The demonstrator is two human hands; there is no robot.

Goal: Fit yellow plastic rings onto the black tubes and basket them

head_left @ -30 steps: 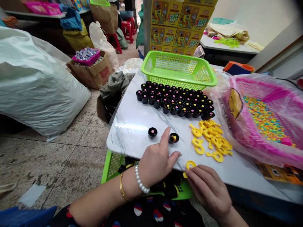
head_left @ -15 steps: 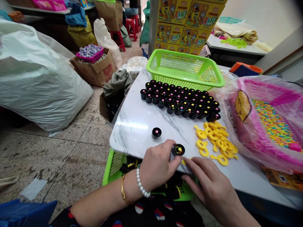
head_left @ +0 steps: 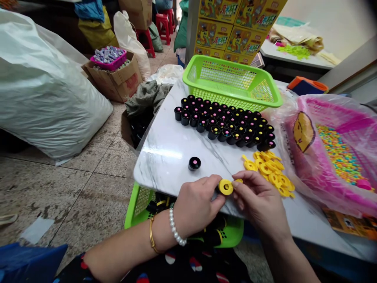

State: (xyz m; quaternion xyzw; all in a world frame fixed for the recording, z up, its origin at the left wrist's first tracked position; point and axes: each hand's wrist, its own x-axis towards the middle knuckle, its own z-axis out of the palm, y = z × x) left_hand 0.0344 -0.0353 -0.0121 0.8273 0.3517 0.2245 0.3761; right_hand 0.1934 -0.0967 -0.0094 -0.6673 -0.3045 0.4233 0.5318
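My left hand (head_left: 197,204) is closed around a small black cup (head_left: 217,190) at the table's front edge; most of the cup is hidden by fingers and lid. Over its mouth lies a yellow ring-shaped lid (head_left: 226,187) with a round tab. My right hand (head_left: 257,194) pinches that tab between thumb and fingers. Whether the lid is seated on the rim, I cannot tell. A single black cup (head_left: 194,163) with a pink piece inside stands just beyond my left hand. More yellow lids (head_left: 272,173) lie piled to the right of my right hand.
Rows of black cups (head_left: 225,122) stand before a green basket (head_left: 232,80) on the marbled table (head_left: 161,157). At right, a pink basket (head_left: 347,118) lined with plastic holds colourful pellets. Another green basket (head_left: 131,206) with black-and-yellow pieces sits below the table edge. A big white sack (head_left: 53,90) stands left.
My right hand has lifted a yellow lid from the table edge and brought it over the cup in my left hand. The cup's open mouth is now covered. The view has shifted slightly.
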